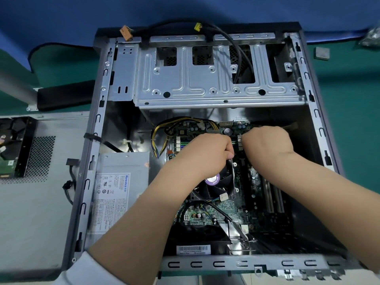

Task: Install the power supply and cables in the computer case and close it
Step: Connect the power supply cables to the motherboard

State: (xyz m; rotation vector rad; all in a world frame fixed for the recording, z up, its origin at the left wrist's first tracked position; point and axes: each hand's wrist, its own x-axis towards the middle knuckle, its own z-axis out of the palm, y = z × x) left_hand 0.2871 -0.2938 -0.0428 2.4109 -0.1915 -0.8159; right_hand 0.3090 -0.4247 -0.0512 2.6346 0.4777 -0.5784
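The open computer case [98, 112] lies flat with its motherboard [205, 212] facing up. A grey power supply [121, 182] sits inside at the left wall, its yellow and black cable bundle [162, 125] looping to the board's top edge. My left hand [207, 153] and my right hand [267, 142] are side by side over the upper middle of the motherboard, fingers curled down around something between them. What they grip is hidden under the hands. A black CPU fan [216, 186] shows below my left hand.
The grey side panel [30, 202] lies left of the case, with a hard drive [12, 147] on it. A silver drive cage [205, 79] spans the case's far half. Loose front cables with orange [125, 32] and yellow plugs [197, 27] hang over the far edge.
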